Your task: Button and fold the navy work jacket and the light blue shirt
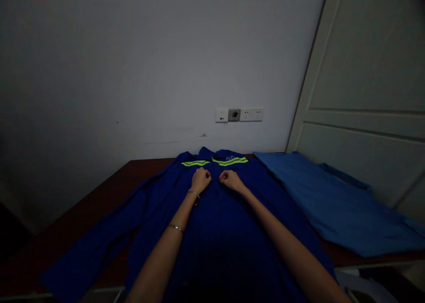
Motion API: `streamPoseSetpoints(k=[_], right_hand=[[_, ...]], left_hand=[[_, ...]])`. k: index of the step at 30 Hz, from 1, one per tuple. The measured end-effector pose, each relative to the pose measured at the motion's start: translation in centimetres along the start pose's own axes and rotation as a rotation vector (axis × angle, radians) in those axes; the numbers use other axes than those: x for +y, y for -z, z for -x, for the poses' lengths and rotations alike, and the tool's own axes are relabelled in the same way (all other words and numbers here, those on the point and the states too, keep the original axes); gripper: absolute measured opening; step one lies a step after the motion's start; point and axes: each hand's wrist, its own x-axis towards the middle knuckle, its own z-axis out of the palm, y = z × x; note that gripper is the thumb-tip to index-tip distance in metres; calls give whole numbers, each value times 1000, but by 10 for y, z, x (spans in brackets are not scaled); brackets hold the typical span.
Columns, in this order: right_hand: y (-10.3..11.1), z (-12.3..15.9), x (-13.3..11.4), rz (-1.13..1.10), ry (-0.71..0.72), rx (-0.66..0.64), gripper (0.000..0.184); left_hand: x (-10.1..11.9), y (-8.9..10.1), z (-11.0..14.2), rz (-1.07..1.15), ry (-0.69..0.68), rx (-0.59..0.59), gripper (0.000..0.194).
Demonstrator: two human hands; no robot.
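A dark blue work jacket [229, 232] with yellow-green and grey reflective strips across the chest lies spread on the table, its collar towards the wall. Over the upper chest, my left hand [201, 180] is closed in a pinch at the front opening. Facing it across a small gap, my right hand [231, 180] is closed too, thumb and fingers pinched at the other side of the opening. The cloth between the fingertips is too dark and small to make out clearly. One sleeve stretches out to the lower left.
A lighter blue garment [335, 201] lies flat on the right of the dark red-brown table [109, 188]. Behind the table is a grey wall with sockets [251, 114]. A pale panelled door [365, 90] stands at the right. The room is dim.
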Motion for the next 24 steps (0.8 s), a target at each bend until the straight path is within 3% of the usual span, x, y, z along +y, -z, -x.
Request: streamPoseSetpoints(k=[4, 6, 10, 16, 24], right_hand=[[1, 41, -22, 247, 15, -129, 14], [-5, 62, -32, 390, -13, -110, 16], [-20, 93, -48, 601, -10, -57, 28], [-34, 110, -58, 729, -14, 43, 24], [-33, 114, -64, 715, -6, -44, 25]], left_hand=[[-2, 7, 6, 92, 41, -443, 14], [-2, 6, 12, 105, 52, -521, 13], [2, -4, 27, 126, 93, -436, 14], [9, -16, 47, 134, 159, -265, 16], [21, -13, 70, 50, 54, -18, 11]])
